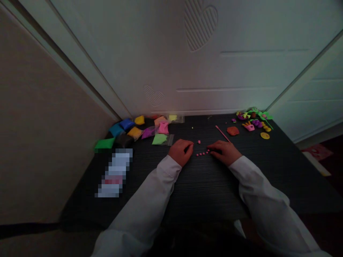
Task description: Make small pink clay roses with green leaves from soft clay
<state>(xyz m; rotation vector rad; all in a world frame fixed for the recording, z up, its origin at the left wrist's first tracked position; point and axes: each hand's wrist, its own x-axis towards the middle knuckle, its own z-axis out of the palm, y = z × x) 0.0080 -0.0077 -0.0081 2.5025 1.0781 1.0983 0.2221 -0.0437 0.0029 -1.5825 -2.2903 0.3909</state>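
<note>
A short row of several small pink clay balls (200, 154) lies on the dark table (203, 185) between my hands. My right hand (225, 151) is at the row's right end, its thumb and forefinger closing about the last pink ball (208, 150). To the left of the row, my left hand (181, 151) rests on the table with the fingers curled and the thumb and forefinger tips together. Whether anything tiny is in that pinch, I cannot make out. A larger pink clay lump (199, 142) sits just beyond the row, touched by neither hand.
Coloured clay packets (134, 133) cluster at the back left, above a blurred white sheet (115, 175). A pink modelling stick (222, 133), a red-orange clay lump (233, 131) and finished clay figures (249, 126) lie at the back right. A white panel (160, 53) stands behind.
</note>
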